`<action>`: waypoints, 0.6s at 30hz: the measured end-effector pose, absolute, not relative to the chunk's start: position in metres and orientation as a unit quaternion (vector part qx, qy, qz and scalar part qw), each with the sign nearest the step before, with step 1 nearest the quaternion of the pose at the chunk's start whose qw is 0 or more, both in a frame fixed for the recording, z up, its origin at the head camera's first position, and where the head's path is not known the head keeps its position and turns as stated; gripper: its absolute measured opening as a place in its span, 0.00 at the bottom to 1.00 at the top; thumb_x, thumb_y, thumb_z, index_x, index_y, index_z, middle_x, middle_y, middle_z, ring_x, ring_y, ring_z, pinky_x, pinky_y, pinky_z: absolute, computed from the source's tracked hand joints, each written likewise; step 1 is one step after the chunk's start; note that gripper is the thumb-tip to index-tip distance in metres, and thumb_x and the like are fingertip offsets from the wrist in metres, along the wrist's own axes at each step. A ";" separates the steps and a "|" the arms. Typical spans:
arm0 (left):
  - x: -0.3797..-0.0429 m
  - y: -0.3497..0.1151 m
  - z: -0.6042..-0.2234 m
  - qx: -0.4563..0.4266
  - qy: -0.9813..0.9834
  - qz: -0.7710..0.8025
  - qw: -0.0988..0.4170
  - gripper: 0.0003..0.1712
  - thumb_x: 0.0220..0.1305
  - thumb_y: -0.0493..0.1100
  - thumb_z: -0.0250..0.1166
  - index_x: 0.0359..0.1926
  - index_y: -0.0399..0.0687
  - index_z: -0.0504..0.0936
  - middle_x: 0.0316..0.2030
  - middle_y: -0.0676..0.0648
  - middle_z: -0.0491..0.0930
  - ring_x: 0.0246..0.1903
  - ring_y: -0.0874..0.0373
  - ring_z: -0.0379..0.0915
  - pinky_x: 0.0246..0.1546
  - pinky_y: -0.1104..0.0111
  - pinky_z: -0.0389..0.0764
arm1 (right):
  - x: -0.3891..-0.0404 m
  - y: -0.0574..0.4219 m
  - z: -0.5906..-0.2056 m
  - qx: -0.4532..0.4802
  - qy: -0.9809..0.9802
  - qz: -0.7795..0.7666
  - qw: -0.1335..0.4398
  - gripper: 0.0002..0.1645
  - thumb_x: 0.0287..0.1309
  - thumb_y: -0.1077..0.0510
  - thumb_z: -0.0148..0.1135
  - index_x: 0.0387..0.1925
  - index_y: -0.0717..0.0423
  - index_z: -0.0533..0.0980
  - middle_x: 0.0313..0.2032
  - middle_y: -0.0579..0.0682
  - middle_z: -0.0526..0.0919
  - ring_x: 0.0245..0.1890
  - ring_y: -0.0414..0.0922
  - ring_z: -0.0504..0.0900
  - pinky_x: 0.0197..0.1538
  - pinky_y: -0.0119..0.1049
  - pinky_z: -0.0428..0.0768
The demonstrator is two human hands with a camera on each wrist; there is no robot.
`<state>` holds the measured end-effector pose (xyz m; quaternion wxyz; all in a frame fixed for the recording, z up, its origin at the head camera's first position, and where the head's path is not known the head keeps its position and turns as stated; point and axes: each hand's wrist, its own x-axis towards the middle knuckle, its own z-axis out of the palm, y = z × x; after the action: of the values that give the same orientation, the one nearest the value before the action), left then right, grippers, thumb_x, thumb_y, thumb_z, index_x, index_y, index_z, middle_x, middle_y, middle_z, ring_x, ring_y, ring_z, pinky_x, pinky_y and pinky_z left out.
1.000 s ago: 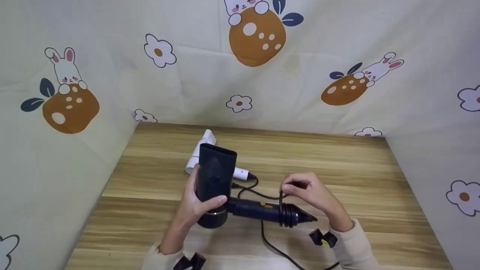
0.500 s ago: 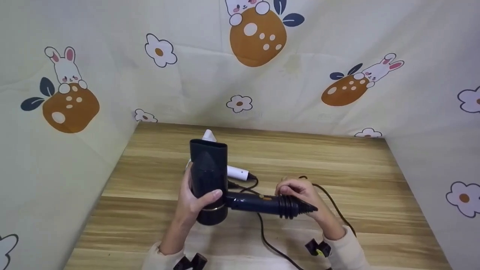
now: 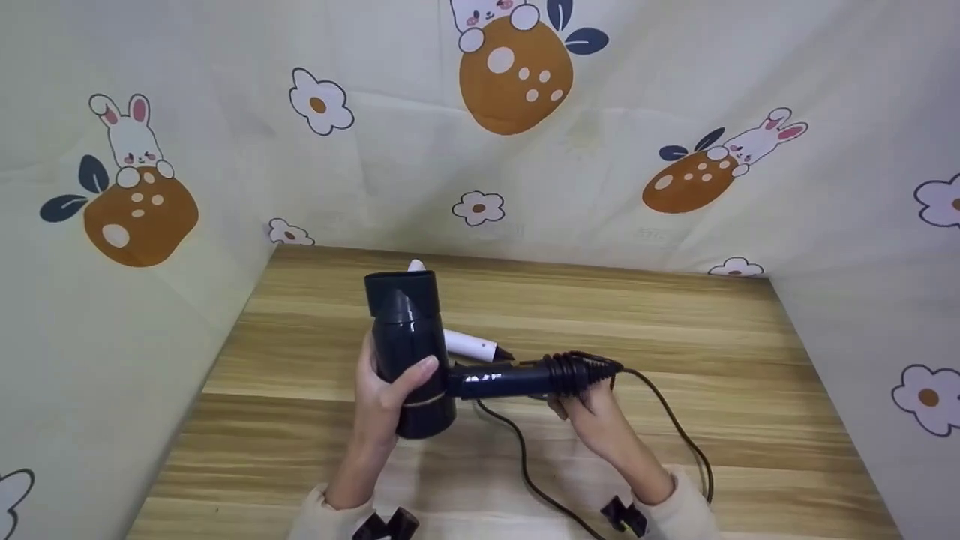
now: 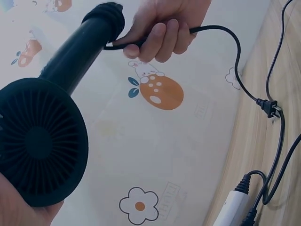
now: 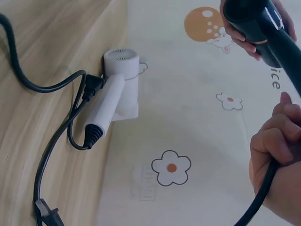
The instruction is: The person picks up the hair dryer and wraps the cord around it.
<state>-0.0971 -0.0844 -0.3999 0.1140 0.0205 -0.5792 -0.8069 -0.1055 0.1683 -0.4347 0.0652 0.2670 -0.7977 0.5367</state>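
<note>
A black hair dryer [image 3: 411, 352] is held up over the table by my left hand [image 3: 384, 401], which grips its barrel with the thumb across the front. Its flat nozzle points away, and its handle [image 3: 502, 381] extends right. Black cord [image 3: 571, 373] is wrapped in several turns round the handle's end. Just under that end, my right hand [image 3: 600, 424] holds the cord. The left wrist view shows the right hand's fingers [image 4: 162, 42] curled round the cord [image 4: 225, 29]. The dryer's round rear grille [image 4: 40, 141] faces that camera.
A white hair dryer [image 5: 120, 89] lies on the wooden table [image 3: 675, 322] behind the black one, partly hidden in the head view. A black plug [image 4: 269, 108] and loose cord [image 3: 525, 457] are on the table. Patterned cloth [image 3: 390, 165] hangs round the table.
The black hair dryer has shifted left and away, and its handle has tipped up. My right hand has gone from above the handle to below it, bringing the cord round.
</note>
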 end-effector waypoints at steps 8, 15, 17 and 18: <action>-0.104 -0.085 -0.402 0.054 -0.611 -0.775 0.153 0.35 0.46 0.30 0.67 0.58 0.39 0.65 0.42 0.48 0.76 0.40 0.57 0.74 0.45 0.69 0.75 | -0.093 0.164 -0.428 0.284 -0.900 0.312 0.111 0.06 0.63 0.59 0.55 0.31 0.54 0.76 0.16 0.36 0.66 0.17 0.28 0.63 0.20 0.23 0.67; -0.114 -0.091 -0.409 0.079 -0.642 -0.739 0.191 0.35 0.47 0.32 0.69 0.58 0.40 0.66 0.46 0.47 0.75 0.43 0.59 0.72 0.48 0.71 0.71 | -0.084 0.166 -0.413 0.282 -0.925 0.216 0.134 0.05 0.60 0.57 0.58 0.34 0.54 0.77 0.16 0.39 0.72 0.17 0.33 0.70 0.20 0.28 0.70; -0.115 -0.091 -0.411 0.081 -0.647 -0.734 0.189 0.35 0.47 0.33 0.69 0.58 0.41 0.66 0.46 0.46 0.75 0.43 0.58 0.72 0.48 0.71 0.71 | -0.083 0.166 -0.410 0.291 -0.921 0.208 0.158 0.03 0.59 0.58 0.59 0.33 0.54 0.77 0.17 0.40 0.74 0.18 0.33 0.72 0.20 0.27 0.71; -0.116 -0.091 -0.412 0.082 -0.650 -0.732 0.188 0.35 0.47 0.33 0.69 0.58 0.41 0.66 0.46 0.46 0.75 0.43 0.58 0.72 0.48 0.71 0.71 | -0.083 0.166 -0.408 0.296 -0.918 0.204 0.167 0.02 0.59 0.59 0.59 0.32 0.54 0.77 0.17 0.40 0.75 0.18 0.33 0.72 0.20 0.27 0.71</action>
<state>-0.1156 -0.0913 -0.4121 0.1881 0.0820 -0.6496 -0.7320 -0.0833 0.1656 -0.4084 0.1667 0.2962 -0.9181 0.2039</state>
